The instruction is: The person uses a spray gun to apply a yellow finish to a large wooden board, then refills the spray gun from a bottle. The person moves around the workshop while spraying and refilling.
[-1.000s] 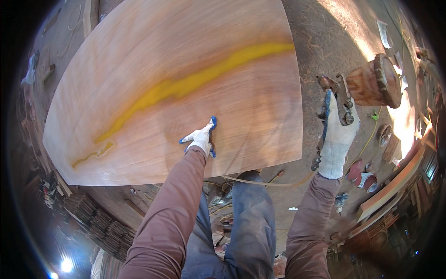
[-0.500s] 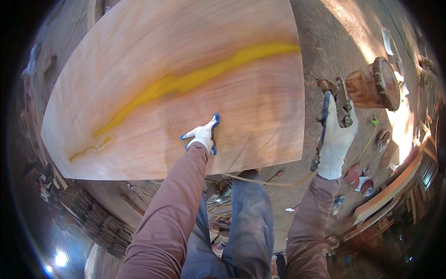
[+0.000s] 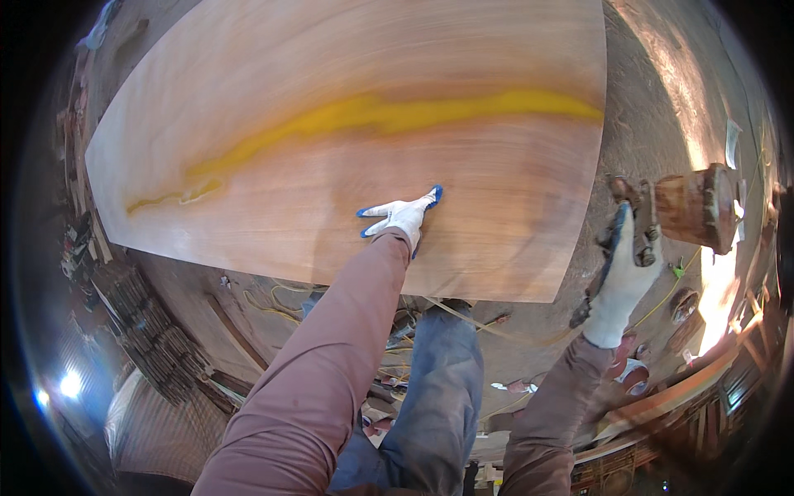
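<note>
Big reddish wood slab [image 3: 347,149], yellow streak across; your left hand [image 3: 401,217] lies flat on it, your right hand [image 3: 622,273] grips a dusty sander [image 3: 686,207] beside its edge.

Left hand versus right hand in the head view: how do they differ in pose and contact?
The left hand lies flat, fingers spread, on the large wooden panel; the right hand is closed around the handle of a dusty power sander. The left hand is over the panel, the right hand beyond its right edge. Both wear white work gloves.
</note>
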The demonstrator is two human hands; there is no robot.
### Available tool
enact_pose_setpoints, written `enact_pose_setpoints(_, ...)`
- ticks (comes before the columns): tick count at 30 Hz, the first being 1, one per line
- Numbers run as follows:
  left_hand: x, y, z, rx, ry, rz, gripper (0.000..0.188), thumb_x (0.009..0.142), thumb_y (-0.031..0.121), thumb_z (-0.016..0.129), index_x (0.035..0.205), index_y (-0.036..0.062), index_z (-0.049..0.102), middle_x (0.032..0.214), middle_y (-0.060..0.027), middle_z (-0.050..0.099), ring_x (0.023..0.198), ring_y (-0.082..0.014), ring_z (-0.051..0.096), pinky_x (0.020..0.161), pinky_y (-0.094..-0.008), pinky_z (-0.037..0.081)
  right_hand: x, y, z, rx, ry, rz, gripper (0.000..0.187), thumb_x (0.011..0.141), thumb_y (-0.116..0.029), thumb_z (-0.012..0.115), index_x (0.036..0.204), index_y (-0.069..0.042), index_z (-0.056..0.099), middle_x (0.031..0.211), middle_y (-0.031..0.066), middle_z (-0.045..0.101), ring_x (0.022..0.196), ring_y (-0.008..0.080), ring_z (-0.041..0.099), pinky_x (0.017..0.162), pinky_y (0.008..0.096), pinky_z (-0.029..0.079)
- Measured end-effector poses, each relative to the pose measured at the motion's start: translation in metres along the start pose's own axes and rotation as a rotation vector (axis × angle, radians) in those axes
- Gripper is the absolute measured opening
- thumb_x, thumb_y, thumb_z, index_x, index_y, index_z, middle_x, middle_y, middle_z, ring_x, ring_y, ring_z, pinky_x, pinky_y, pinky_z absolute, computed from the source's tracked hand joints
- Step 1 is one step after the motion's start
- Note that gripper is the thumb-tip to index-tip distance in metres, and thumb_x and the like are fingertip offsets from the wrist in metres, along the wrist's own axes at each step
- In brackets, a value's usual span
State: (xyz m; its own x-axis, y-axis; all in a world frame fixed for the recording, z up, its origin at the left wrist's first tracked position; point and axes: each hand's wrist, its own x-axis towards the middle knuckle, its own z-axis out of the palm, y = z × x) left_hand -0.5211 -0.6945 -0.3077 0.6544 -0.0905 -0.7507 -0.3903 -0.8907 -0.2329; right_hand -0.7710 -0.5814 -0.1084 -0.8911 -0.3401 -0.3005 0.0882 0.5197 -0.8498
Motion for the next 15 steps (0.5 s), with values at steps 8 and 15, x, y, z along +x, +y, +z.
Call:
enact_pose_setpoints(8, -0.025, 0.004, -0.022, 0.017, -0.002, 0.033, 0.179, 0.054, 0.062, 0.100, 0.159, 0.0071, -0.033, 0.167, -0.0369, -0.021, 0.157, -0.0568, 0.008, 0.126, -0.0607, 0.021, -0.095, -0.040, 0.065, 0.078, -0.381, 0.129, 0.039, 0.102, -0.006, 0.068, 0.139, 0.004, 0.061, 0.097, 0.0019, 0.068, 0.077, 0.0061, 0.060, 0.066, 0.0231, 0.049)
enact_pose_setpoints(15, -0.025, -0.003, -0.040, 0.036, -0.098, 0.051, 0.172, 0.058, 0.060, 0.099, 0.162, 0.0114, -0.030, 0.165, -0.0388, -0.024, 0.156, -0.0581, 0.005, 0.127, -0.0595, 0.020, -0.139, -0.035, 0.117, -0.007, -0.450, 0.016, 0.039, 0.103, -0.008, 0.068, 0.139, 0.003, 0.062, 0.096, -0.0002, 0.069, 0.075, 0.0039, 0.056, 0.063, 0.0220, 0.047)
